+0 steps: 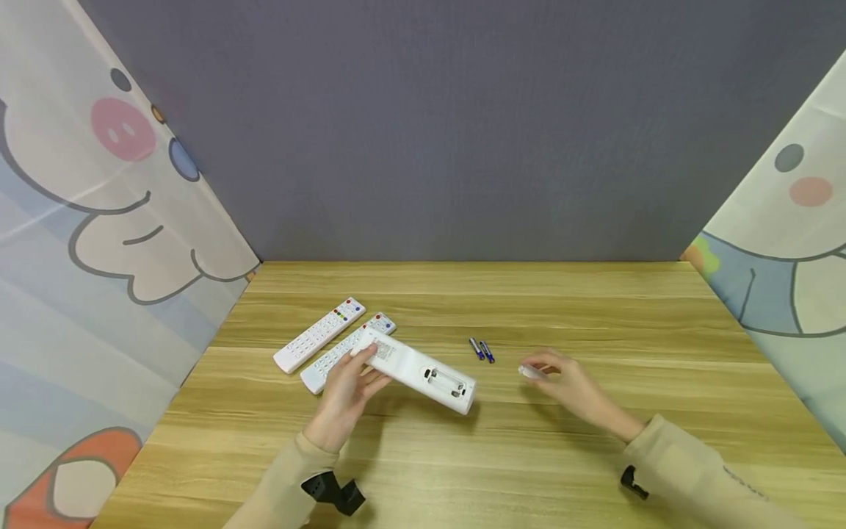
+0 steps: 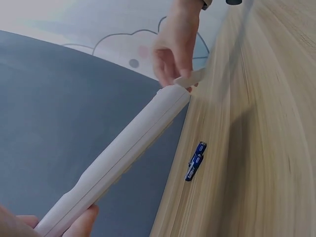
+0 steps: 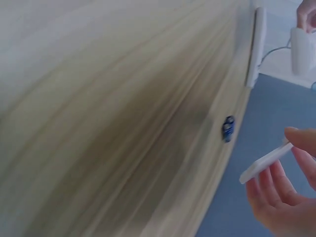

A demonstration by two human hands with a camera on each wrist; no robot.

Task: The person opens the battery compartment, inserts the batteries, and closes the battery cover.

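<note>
My left hand grips the far end of a white remote control, held face down above the table with its battery compartment uncovered and no batteries inside. In the left wrist view the remote shows edge-on, thumb and fingers on either side of its near end. Off to the right, my right hand pinches a small white battery cover. The cover appears between thumb and fingertips in the right wrist view. Two blue batteries lie side by side on the table between the hands.
Two more white remotes lie face up at the left, one remote farther out and another remote partly behind the held one. A grey panel rises behind the wooden table, with printed curtains at the sides.
</note>
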